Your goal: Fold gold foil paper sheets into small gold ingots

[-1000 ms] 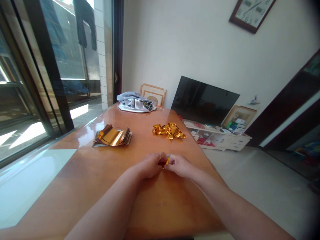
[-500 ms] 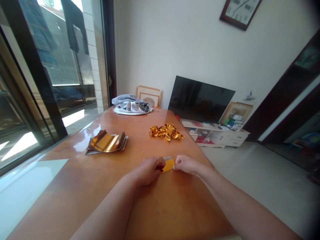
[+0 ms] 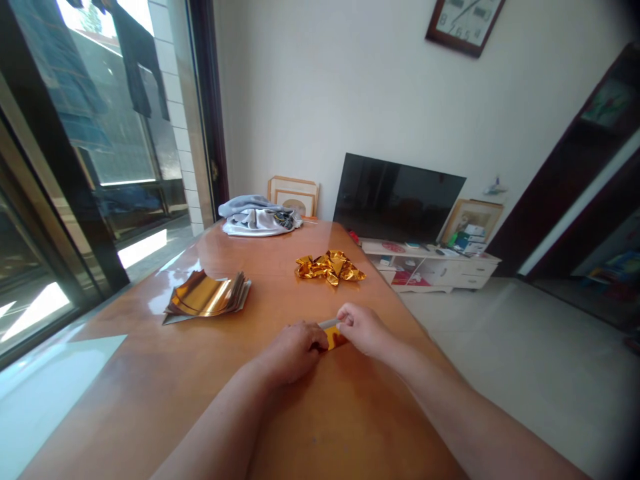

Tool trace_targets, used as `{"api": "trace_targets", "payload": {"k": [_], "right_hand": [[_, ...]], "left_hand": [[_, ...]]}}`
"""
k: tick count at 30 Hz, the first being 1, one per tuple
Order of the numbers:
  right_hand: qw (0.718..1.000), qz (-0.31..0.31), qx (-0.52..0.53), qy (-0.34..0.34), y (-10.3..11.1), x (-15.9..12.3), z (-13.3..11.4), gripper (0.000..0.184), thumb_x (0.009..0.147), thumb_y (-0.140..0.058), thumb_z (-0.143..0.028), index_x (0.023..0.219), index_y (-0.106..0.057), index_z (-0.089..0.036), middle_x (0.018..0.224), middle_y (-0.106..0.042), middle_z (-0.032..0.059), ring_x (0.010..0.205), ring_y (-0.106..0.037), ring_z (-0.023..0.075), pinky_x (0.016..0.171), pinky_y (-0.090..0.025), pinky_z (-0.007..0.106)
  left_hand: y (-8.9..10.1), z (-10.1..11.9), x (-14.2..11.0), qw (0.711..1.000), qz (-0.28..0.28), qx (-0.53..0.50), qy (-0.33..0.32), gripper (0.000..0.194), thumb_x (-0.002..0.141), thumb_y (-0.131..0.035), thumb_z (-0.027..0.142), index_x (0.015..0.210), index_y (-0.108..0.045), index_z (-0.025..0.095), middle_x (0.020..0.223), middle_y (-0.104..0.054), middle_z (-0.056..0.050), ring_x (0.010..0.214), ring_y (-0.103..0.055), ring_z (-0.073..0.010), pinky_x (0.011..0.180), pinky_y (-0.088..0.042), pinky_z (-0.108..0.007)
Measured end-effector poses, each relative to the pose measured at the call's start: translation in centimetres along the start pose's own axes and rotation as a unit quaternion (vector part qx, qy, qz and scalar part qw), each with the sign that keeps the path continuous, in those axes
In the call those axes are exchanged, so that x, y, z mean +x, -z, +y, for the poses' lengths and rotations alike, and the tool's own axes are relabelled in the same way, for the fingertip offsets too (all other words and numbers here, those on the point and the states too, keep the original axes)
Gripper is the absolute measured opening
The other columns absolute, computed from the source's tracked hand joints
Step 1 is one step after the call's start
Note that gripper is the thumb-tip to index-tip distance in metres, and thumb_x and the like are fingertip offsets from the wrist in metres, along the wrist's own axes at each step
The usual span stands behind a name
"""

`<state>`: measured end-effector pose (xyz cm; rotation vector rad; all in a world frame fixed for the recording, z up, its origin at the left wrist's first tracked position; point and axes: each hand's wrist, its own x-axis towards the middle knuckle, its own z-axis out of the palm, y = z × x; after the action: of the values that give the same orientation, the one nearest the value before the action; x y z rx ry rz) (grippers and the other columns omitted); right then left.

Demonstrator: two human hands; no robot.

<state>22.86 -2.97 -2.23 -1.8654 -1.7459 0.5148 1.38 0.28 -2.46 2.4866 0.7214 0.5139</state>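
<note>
Left hand and right hand clench their fingers on a gold foil strip, long axis crosswise

A wall clock hangs above a dark TV — sunlit windows left.

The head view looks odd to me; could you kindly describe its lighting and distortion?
In the head view, sunlight through the window throws pale glare on the wooden table; wide-angle distortion tilts the wall clock; the corners darken; the gold foil piece between the left hand and right hand looks sharp.
</note>
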Motion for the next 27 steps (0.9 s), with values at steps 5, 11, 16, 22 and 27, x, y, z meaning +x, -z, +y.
{"api": "trace_targets", "payload": {"k": [5,11,16,22,27], "right_hand": [[0.997,0.012,-0.013,0.072,-1.8,0.0,-0.8,0.042,0.077,-0.061,-0.014,0.118,-0.064,-0.022,0.075,-0.066,-0.0020,0.068,-0.057,0.0143,0.060,-0.036,0.022],[0.993,0.028,-0.030,0.113,-2.3,-0.2,-0.3,0.017,0.079,-0.057,-0.010,0.089,-0.064,-0.022,0.087,-0.068,0.0009,0.077,-0.059,0.0157,0.065,-0.037,0.022],[0.992,0.045,-0.043,0.112,-2.1,-0.8,-0.2,0.014,0.081,-0.055,-0.010,0.086,-0.058,-0.022,0.085,-0.065,0.0003,0.075,-0.058,0.0150,0.064,-0.035,0.022],[0.990,0.048,-0.083,0.106,-1.9,-1.4,-0.9,0.016,0.085,-0.054,-0.012,0.096,-0.057,-0.023,0.091,-0.065,0.0013,0.077,-0.059,0.0152,0.066,-0.034,0.024],[0.986,0.033,-0.124,0.111,-1.6,-1.7,-1.0,0.015,0.086,-0.054,-0.013,0.096,-0.058,-0.023,0.095,-0.065,0.0017,0.082,-0.059,0.0156,0.069,-0.034,0.025]], "left_hand": [[-0.4,-0.3,0.2,1.000,0.006,0.009,-0.022,0.029,0.074,-0.049,0.007,0.085,-0.072,0.021,0.092,-0.071,-0.003,0.086,-0.060,-0.0180,0.081,-0.043,-0.027],[-0.3,-0.1,0.3,0.999,0.012,0.027,-0.045,0.029,0.075,-0.047,0.004,0.081,-0.070,0.022,0.084,-0.072,0.000,0.082,-0.061,-0.0162,0.092,-0.039,-0.031],[-0.4,0.0,0.2,0.999,0.037,0.039,0.004,0.025,0.073,-0.050,0.005,0.081,-0.067,0.022,0.090,-0.069,-0.002,0.086,-0.060,-0.0178,0.083,-0.041,-0.029],[0.4,-0.4,-0.3,0.991,0.055,0.085,0.087,0.012,0.075,-0.062,0.020,0.085,-0.068,0.023,0.091,-0.063,-0.004,0.086,-0.058,-0.0204,0.073,-0.042,-0.028],[1.3,-0.8,-0.4,0.990,0.020,0.101,0.093,0.019,0.078,-0.058,0.020,0.089,-0.073,0.025,0.090,-0.065,-0.005,0.085,-0.060,-0.0206,0.075,-0.044,-0.029]]}}
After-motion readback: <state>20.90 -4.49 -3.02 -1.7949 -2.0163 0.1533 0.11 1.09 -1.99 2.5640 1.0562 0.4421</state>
